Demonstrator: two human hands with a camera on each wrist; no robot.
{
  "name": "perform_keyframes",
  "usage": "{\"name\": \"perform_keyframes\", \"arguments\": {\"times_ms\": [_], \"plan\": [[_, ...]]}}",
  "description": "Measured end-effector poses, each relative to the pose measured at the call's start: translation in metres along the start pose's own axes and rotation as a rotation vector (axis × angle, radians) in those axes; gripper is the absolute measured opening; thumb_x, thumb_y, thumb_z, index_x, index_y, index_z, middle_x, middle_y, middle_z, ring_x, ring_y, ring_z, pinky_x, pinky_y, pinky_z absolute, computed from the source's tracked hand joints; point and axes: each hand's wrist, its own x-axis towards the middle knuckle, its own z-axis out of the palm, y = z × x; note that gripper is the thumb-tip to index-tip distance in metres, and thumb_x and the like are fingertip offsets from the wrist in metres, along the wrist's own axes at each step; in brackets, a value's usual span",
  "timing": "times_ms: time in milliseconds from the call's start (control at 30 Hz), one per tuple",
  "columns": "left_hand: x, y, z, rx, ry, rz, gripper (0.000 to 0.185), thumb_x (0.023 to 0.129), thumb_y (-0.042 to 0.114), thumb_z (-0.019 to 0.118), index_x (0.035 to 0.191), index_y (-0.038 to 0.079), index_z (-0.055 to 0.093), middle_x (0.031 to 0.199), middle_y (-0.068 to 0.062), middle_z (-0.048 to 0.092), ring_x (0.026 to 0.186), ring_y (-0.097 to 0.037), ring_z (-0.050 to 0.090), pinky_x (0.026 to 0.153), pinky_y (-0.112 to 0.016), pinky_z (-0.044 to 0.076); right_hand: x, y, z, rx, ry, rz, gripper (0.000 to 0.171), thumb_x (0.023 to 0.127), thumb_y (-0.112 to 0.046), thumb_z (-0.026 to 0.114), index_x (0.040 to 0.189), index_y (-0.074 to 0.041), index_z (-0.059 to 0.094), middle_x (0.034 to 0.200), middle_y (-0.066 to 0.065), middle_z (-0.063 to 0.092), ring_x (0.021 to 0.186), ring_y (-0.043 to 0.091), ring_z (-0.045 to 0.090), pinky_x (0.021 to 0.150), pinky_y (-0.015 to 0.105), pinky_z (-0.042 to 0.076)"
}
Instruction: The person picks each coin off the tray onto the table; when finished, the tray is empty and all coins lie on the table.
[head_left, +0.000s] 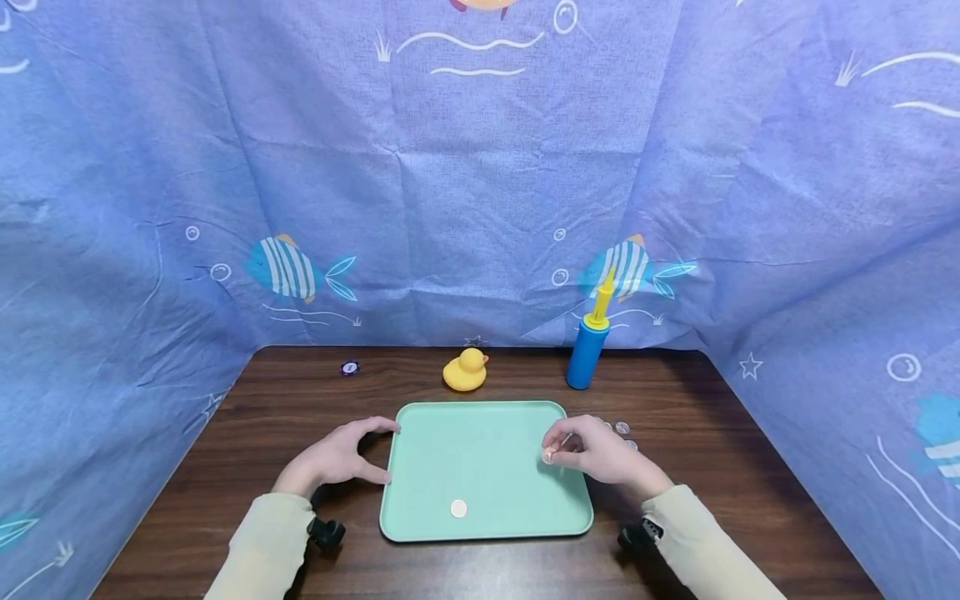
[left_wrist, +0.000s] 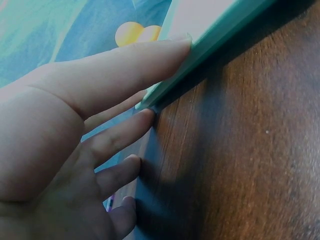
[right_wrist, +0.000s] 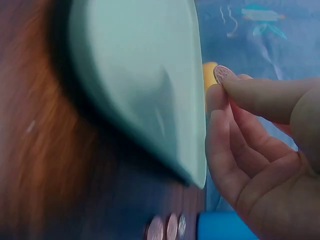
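Observation:
A pale green tray (head_left: 480,467) lies on the dark wooden table, with one round coin (head_left: 458,508) on it near the front edge. My left hand (head_left: 341,454) is at the tray's left side, thumb and fingers spread; in the left wrist view the thumb (left_wrist: 150,60) touches the rim. Over the tray's right part, my right hand (head_left: 592,450) pinches a coin (right_wrist: 223,74) between thumb and fingertips. Several more coins (head_left: 622,427) lie on the table beyond that hand, partly hidden by it.
Behind the tray sits a yellow rubber duck (head_left: 465,372). A blue hand pump (head_left: 587,354) with a yellow top stands at the back right. At the back left lies a small purple-and-white disc (head_left: 349,367). A blue fish-print cloth (head_left: 465,183) hangs around the table.

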Motion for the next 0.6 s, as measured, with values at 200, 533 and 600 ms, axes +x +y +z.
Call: {"name": "perform_keyframes", "arguments": {"times_ms": [200, 533, 600], "plan": [[0.001, 0.0, 0.0, 0.003, 0.0, 0.004, 0.077, 0.078, 0.027, 0.095, 0.146, 0.02, 0.06, 0.154, -0.013, 0.052, 0.146, -0.041, 0.042, 0.114, -0.065, 0.039, -0.018, 0.011, -0.012, 0.029, 0.006, 0.04, 0.008, 0.097, -0.02, 0.078, 0.103, -0.016, 0.075, 0.091, -0.006, 0.073, 0.082, 0.011, 0.069, 0.076, 0.026, 0.058], [-0.001, 0.0, 0.0, -0.004, 0.0, -0.002, 0.077, 0.078, 0.028, 0.095, 0.146, 0.021, 0.06, 0.154, -0.012, 0.052, 0.147, -0.041, 0.042, 0.114, -0.066, 0.038, -0.039, 0.023, -0.028, 0.066, 0.056, 0.112, 0.006, 0.1, -0.019, 0.075, 0.101, -0.013, 0.073, 0.084, 0.008, 0.07, 0.069, 0.034, 0.068, 0.057, 0.031, 0.056], [-0.002, 0.0, 0.001, -0.008, 0.0, -0.004, 0.077, 0.078, 0.028, 0.095, 0.146, 0.021, 0.06, 0.154, -0.012, 0.052, 0.147, -0.041, 0.041, 0.114, -0.066, 0.037, -0.044, 0.025, -0.03, 0.083, 0.071, 0.117, 0.006, 0.1, -0.018, 0.075, 0.1, -0.012, 0.073, 0.083, 0.012, 0.071, 0.068, 0.034, 0.068, 0.056, 0.03, 0.055]]}}
